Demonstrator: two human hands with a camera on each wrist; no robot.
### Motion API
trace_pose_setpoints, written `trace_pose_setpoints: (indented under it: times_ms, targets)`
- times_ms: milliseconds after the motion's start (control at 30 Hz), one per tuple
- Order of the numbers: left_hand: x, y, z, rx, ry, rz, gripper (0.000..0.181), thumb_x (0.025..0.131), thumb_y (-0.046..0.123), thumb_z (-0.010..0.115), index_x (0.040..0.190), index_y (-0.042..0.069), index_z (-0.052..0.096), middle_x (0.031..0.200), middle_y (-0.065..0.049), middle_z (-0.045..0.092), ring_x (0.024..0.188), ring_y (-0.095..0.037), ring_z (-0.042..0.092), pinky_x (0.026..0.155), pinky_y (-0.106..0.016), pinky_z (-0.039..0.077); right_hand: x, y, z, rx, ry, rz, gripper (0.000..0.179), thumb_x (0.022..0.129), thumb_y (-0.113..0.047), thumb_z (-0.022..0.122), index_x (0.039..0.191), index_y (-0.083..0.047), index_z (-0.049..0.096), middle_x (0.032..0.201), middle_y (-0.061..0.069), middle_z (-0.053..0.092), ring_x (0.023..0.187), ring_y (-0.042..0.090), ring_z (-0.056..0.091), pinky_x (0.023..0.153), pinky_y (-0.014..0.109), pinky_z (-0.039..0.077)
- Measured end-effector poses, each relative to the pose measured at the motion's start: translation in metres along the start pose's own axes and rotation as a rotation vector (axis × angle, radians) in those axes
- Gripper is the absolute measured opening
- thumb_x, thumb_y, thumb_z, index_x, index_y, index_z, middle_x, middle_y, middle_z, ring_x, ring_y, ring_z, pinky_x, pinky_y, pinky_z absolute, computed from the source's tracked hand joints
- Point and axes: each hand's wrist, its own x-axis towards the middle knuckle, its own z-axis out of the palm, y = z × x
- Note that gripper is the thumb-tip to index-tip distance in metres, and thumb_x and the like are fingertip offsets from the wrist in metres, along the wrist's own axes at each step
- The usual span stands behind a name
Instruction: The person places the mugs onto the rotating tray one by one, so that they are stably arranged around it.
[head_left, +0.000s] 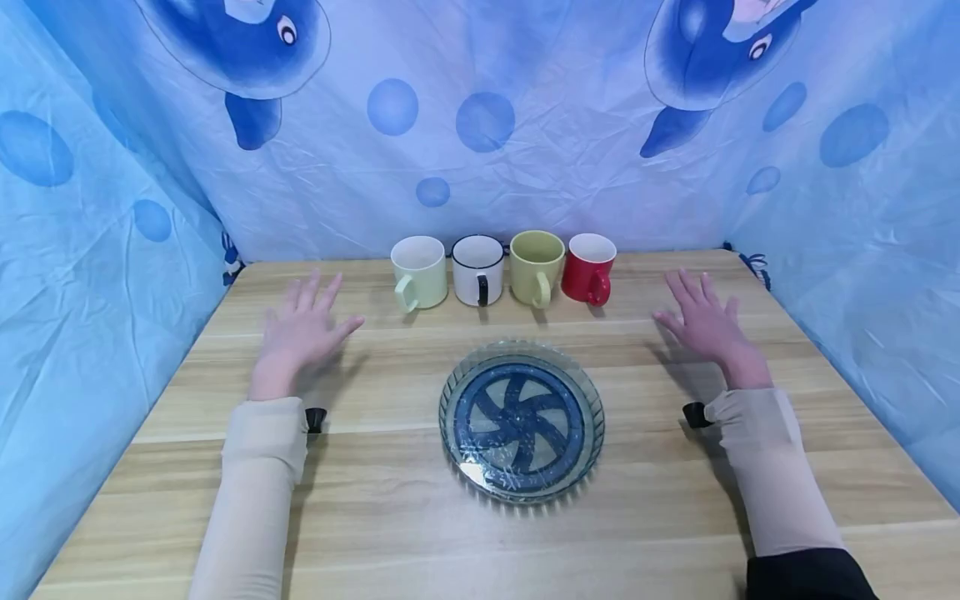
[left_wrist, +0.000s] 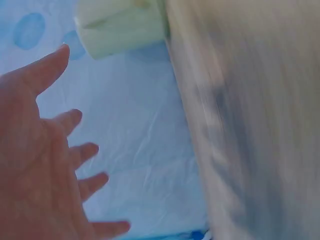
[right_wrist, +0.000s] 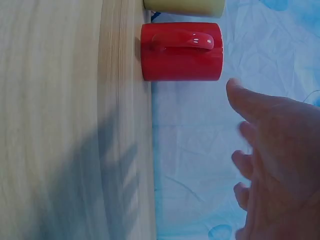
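Fabric [head_left: 315, 200] printed with blue sea creatures and round spots filled the back and both sides of the head view I had up at my end. Below it I saw the wooden table [head_left: 382, 525], its grain running left to right. The person's left sleeve [head_left: 247, 500] and right sleeve [head_left: 783, 483] came in over the near part, the right one meeting black cloth at its lower end. Between them, around the middle of the table, I made out a round glass dish [head_left: 521, 425] with a blue pinwheel pattern.

The left hand [head_left: 300, 333] was raised over the table, released, fingers and thumb spread; I read the right hand [head_left: 705, 325] as released too, its fingers apart. Beyond the dish, toward the back edge, stood an upright row: pale green mug [head_left: 425, 279], black-rimmed white mug [head_left: 467, 279], yellow-green mug [head_left: 527, 275], red mug [head_left: 581, 277], handles on the near side. The left hand was nearest the pale green one, the right nearest the red, both well apart from them. Smallest, I noted a black piece [head_left: 316, 419] beside the left cuff and another [head_left: 697, 415] beside the right.
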Motion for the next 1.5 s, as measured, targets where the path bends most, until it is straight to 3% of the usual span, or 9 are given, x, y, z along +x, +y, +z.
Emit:
trace_pose_setpoints:
  times_ms: [100, 200, 333, 467, 833, 900, 1033, 1133, 1500]
  targets:
    - [0.005, 0.002, 0.0, -0.236, -0.041, 0.075, 0.085, 0.098, 0.058, 0.04, 0.155, 0.022, -0.011, 0.164, -0.014, -0.01, 0.149, -0.045, -0.003, 0.116, -0.071, 0.004, 0.002, -0.001, 0.0, 0.119, 0.048, -0.003, 0.079, 0.102, -0.046, 0.042, 0.156, -0.015, -0.007, 0.163, 0.019, -0.003, 0.147, 0.047, 0.0, 0.114, 0.073, 0.004]
    - [0.008, 0.003, -0.001, -0.504, -0.088, 0.117, 0.084, 0.099, 0.047, 0.049, 0.156, 0.019, -0.006, 0.164, -0.013, 0.002, 0.149, -0.042, 0.008, 0.119, -0.063, 0.013, 0.003, -0.002, 0.0, 0.253, 0.115, 0.002, 0.079, 0.1, -0.039, 0.049, 0.157, -0.015, -0.001, 0.16, 0.025, 0.015, 0.143, 0.049, 0.021, 0.116, 0.064, 0.022]
    - [0.008, 0.004, -0.004, -0.683, -0.1, 0.13, 0.077, 0.1, 0.041, 0.048, 0.157, 0.015, 0.003, 0.163, -0.014, 0.015, 0.147, -0.04, 0.021, 0.118, -0.06, 0.023, 0.003, -0.003, 0.0, 0.36, 0.21, -0.006, 0.071, 0.1, -0.034, 0.053, 0.156, -0.012, 0.016, 0.147, 0.029, 0.041, 0.131, 0.048, 0.044, 0.106, 0.061, 0.039]
    - [0.007, 0.005, -0.006, -0.701, -0.097, 0.138, 0.072, 0.102, 0.037, 0.047, 0.156, 0.008, 0.009, 0.16, -0.019, 0.021, 0.145, -0.04, 0.027, 0.119, -0.057, 0.025, 0.004, -0.005, 0.0, 0.41, 0.238, -0.009, 0.066, 0.099, -0.034, 0.055, 0.154, -0.011, 0.026, 0.141, 0.027, 0.049, 0.127, 0.045, 0.05, 0.103, 0.058, 0.044]
    - [0.007, 0.01, -0.006, -0.644, -0.117, 0.149, 0.067, 0.102, 0.035, 0.047, 0.153, 0.0, 0.019, 0.157, -0.022, 0.027, 0.142, -0.042, 0.033, 0.117, -0.056, 0.03, 0.004, -0.009, 0.002, 0.427, 0.198, -0.002, 0.064, 0.099, -0.032, 0.055, 0.153, -0.01, 0.028, 0.142, 0.027, 0.049, 0.128, 0.044, 0.05, 0.104, 0.058, 0.044]
    - [0.006, 0.012, -0.007, -0.605, -0.147, 0.162, 0.066, 0.102, 0.036, 0.046, 0.152, -0.001, 0.022, 0.156, -0.023, 0.029, 0.141, -0.043, 0.034, 0.116, -0.056, 0.03, 0.004, -0.01, 0.002, 0.427, 0.186, 0.011, 0.065, 0.099, -0.032, 0.055, 0.153, -0.012, 0.028, 0.143, 0.026, 0.048, 0.13, 0.043, 0.049, 0.105, 0.057, 0.044]
    - [0.003, 0.019, -0.008, -0.515, -0.267, 0.213, 0.065, 0.102, 0.036, 0.047, 0.151, -0.001, 0.027, 0.153, -0.023, 0.035, 0.139, -0.042, 0.038, 0.115, -0.057, 0.032, 0.004, -0.011, 0.002, 0.425, 0.165, 0.027, 0.064, 0.099, -0.031, 0.055, 0.154, -0.013, 0.027, 0.145, 0.024, 0.047, 0.131, 0.041, 0.049, 0.106, 0.056, 0.044]
    - [0.002, 0.026, -0.009, -0.493, -0.318, 0.239, 0.066, 0.1, 0.036, 0.05, 0.151, 0.0, 0.028, 0.153, -0.022, 0.036, 0.138, -0.042, 0.04, 0.114, -0.057, 0.034, 0.003, -0.011, 0.003, 0.418, 0.156, 0.012, 0.064, 0.099, -0.028, 0.055, 0.153, -0.011, 0.027, 0.143, 0.026, 0.048, 0.13, 0.043, 0.049, 0.105, 0.057, 0.044]
    - [-0.011, 0.048, -0.019, -0.556, -0.29, 0.306, 0.064, 0.098, 0.034, 0.056, 0.151, 0.006, 0.031, 0.155, -0.017, 0.036, 0.137, -0.038, 0.043, 0.113, -0.054, 0.037, 0.007, -0.011, 0.006, 0.379, 0.13, -0.04, 0.061, 0.099, -0.027, 0.055, 0.15, -0.004, 0.032, 0.133, 0.028, 0.056, 0.123, 0.044, 0.054, 0.104, 0.058, 0.044]
